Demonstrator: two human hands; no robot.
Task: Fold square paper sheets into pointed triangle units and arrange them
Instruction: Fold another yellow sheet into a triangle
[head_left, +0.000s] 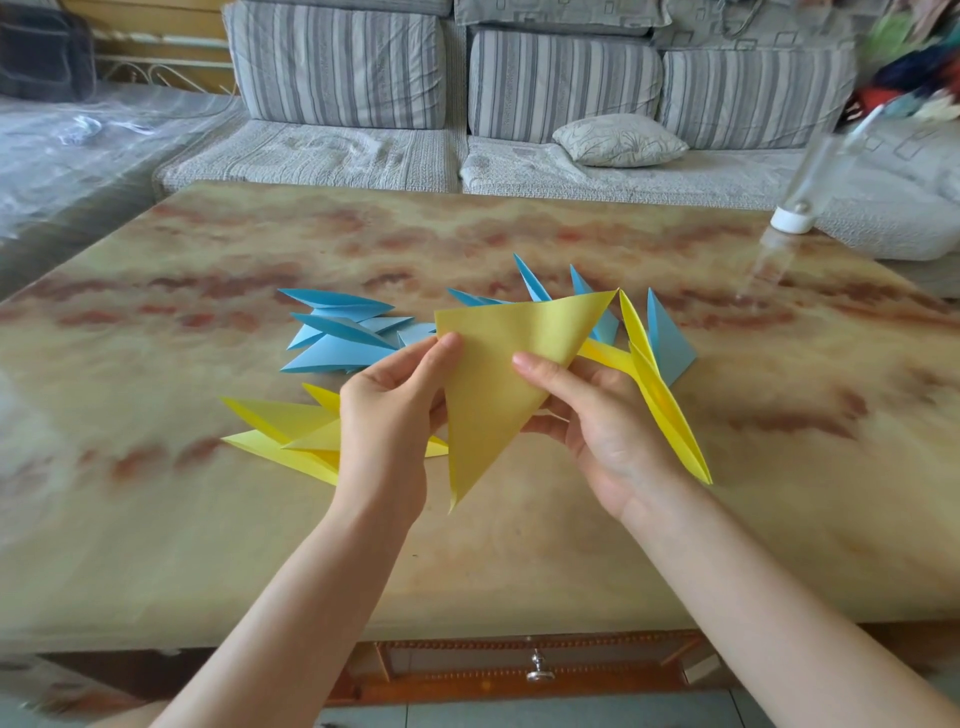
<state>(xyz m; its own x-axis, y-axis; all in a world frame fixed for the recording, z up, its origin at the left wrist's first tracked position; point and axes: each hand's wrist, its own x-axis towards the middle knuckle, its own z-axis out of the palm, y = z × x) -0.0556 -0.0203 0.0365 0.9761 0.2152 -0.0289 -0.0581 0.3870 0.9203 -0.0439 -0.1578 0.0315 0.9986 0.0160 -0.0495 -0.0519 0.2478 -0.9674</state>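
I hold a yellow paper sheet (498, 379), folded into a triangle, above the table with its point hanging down toward me. My left hand (389, 421) pinches its upper left edge between thumb and fingers. My right hand (587, 415) grips its right side, thumb on the front. Blue pointed units (337, 338) lie in a pile behind my left hand, and more blue units (670, 338) stand at the right. Yellow pointed units (280, 431) lie on the table left of my left hand. Another yellow unit (665, 410) sits beside my right hand.
The marble-patterned table (208, 545) has a drawer with a metal knob (540, 670) under its front edge. A clear bottle with a white cap (795, 218) stands at the far right. A striped sofa (467, 104) with a small pillow (618, 140) stands behind the table.
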